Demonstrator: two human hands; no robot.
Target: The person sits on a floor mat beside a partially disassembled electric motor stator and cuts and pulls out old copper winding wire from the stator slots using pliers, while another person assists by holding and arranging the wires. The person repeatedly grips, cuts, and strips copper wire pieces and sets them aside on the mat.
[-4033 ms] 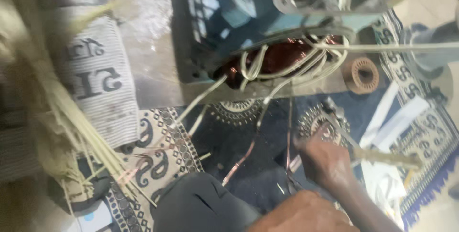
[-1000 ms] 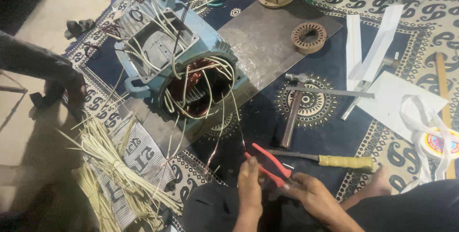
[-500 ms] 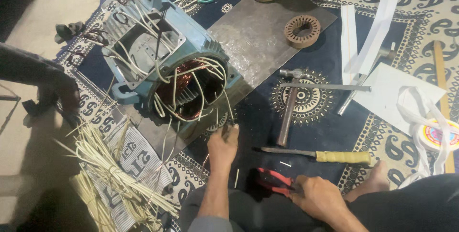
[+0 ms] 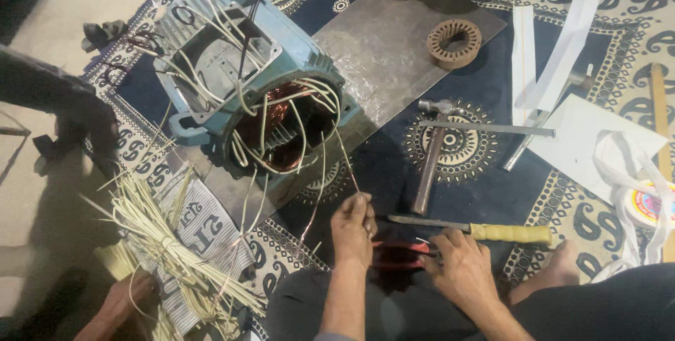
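The left hand [image 4: 354, 232] has left the motor [image 4: 264, 95] mouth and now pinches a copper wire [image 4: 344, 158] running from its windings, drawing it over the rug [image 4: 365, 165]; the right hand [image 4: 457, 267] grips red pliers [image 4: 394, 255] beside the file [image 4: 478, 230], so wire work begins

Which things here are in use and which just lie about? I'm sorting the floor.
In use:
left hand pinching a thin wire from the motor stator
right hand on the red-handled pliers

Lying about:
hammer
yellow-handled screwdriver
metal rod
ring-shaped core
white paper strips
straw-coloured bundle
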